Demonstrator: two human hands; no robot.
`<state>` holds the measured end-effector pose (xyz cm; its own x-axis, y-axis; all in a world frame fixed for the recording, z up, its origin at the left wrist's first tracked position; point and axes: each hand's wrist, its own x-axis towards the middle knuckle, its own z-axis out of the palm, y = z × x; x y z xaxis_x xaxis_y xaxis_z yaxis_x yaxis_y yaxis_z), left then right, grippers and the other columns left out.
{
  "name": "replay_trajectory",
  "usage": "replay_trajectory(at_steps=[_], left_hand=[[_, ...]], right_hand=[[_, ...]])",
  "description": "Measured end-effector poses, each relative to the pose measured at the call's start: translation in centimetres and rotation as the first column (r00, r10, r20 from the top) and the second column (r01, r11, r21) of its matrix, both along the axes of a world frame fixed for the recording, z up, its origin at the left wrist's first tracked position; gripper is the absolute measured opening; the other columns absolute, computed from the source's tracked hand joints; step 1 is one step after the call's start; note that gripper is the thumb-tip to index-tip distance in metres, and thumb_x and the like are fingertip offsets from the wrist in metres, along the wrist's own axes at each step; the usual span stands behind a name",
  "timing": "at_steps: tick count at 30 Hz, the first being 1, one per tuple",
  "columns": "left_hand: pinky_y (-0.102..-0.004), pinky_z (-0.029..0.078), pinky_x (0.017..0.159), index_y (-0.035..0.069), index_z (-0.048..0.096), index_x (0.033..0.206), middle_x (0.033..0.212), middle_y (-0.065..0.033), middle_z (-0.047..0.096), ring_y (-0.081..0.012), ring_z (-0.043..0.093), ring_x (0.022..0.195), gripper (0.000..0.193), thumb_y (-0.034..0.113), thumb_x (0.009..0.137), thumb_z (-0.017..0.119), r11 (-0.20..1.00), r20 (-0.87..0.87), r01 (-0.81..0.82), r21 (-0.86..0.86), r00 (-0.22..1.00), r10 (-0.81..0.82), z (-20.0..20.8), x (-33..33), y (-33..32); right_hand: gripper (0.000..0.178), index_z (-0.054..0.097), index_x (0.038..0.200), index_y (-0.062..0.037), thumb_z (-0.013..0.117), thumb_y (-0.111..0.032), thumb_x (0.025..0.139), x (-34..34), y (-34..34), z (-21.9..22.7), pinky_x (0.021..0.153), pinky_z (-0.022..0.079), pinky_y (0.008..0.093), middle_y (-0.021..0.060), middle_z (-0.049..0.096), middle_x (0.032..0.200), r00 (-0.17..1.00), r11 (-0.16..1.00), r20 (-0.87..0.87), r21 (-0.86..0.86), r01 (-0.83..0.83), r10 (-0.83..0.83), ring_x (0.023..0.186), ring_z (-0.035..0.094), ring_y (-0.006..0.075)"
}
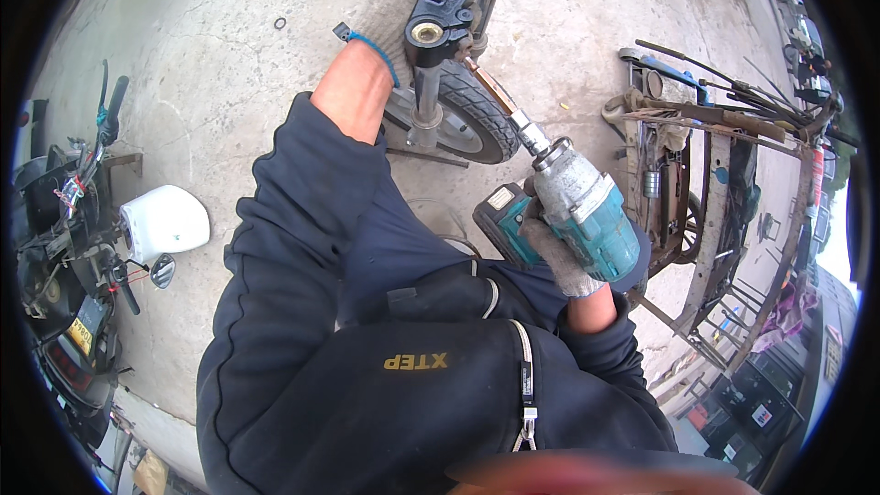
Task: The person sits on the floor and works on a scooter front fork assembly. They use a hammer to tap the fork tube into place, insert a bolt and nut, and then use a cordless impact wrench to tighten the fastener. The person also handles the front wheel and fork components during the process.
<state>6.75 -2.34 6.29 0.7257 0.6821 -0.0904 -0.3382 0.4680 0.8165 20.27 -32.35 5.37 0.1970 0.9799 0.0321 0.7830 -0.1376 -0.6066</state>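
Note:
In a grey knit glove, my left hand [394,2] is closed against the left side of a motorcycle front fork [427,92], by its black clamp [445,14]. The clamp hides most of its fingers. Below the clamp is a treaded front wheel [472,110]. Also gloved, my right hand [556,252] grips a teal and grey cordless impact wrench [587,211] by the handle, its battery [500,220] toward my middle. A long socket extension [495,90] runs from the wrench up to the clamp's lower right side; whether it sits on a bolt cannot be made out.
Parked scooters [69,284] and a white rounded part [165,223] stand on the left. A rusty metal frame [701,165] with rods and tools is on the right. A small black ring [280,24] lies on the concrete floor [211,46]. A bar [426,158] lies by the wheel.

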Motion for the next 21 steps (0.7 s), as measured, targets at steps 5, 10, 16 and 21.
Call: replay_trajectory(at_steps=[5, 10, 16, 21], left_hand=[[-0.0259, 0.051, 0.051, 0.008, 0.059, 0.131, 0.095, 0.0001, 0.062, -0.0076, 0.057, 0.055, 0.029, 0.016, 0.104, 0.059, 0.991, 0.072, 0.084, -0.103, 0.994, -0.077, 0.1, 0.2, 0.3], [-0.0264, 0.044, 0.046, 0.009, 0.06, 0.123, 0.068, 0.0061, 0.05, -0.0079, 0.051, 0.047, 0.024, 0.027, 0.107, 0.056, 0.985, 0.145, 0.102, -0.139, 0.986, -0.082, 0.4, 0.7, 0.2], [-0.027, 0.044, 0.048, 0.008, 0.06, 0.124, 0.069, 0.0047, 0.052, -0.0096, 0.05, 0.047, 0.035, 0.036, 0.104, 0.06, 0.907, 0.292, 0.364, -0.213, 0.909, -0.297, 0.1, -0.8, 1.1], [-0.031, 0.054, 0.037, 0.004, 0.064, 0.113, 0.074, -0.0176, 0.07, -0.0218, 0.067, 0.047, 0.053, 0.053, 0.107, 0.045, 0.92, 0.028, -0.018, -0.39, 0.999, 0.031, -2.7, -0.6, 1.2]], right_hand=[[0.05, 0.064, 0.13, -0.0021, 0.07, 0.004, 0.081, -0.7, 1.2, 3.9, 0.072, 0.056, 0.0292, 0.0063, 0.068, 0.101, 0.761, 0.958, -0.586, -0.227, 0.173, -0.277, 0.082, 0.067, 0.0141], [0.045, 0.071, 0.123, -0.0093, 0.08, -0.002, 0.079, -0.9, 1.3, 4.4, 0.088, 0.056, 0.0346, 0.0083, 0.074, 0.112, 0.95, 0.986, -0.266, -0.077, 0.151, -0.166, 0.102, 0.071, 0.0197], [0.049, 0.068, 0.124, -0.0062, 0.083, -0.021, 0.079, -0.8, 2.1, 6.1, 0.086, 0.056, 0.0375, 0.0112, 0.074, 0.108, 0.937, 0.981, -0.304, -0.142, 0.134, -0.172, 0.099, 0.072, 0.0295], [0.043, 0.069, 0.124, -0.0054, 0.078, -0.021, 0.085, 0.4, 2.1, 7.5, 0.088, 0.056, 0.0373, 0.0117, 0.074, 0.111, 0.995, 0.989, 0.091, -0.141, -0.033, 0.046, 0.099, 0.071, 0.0292]])
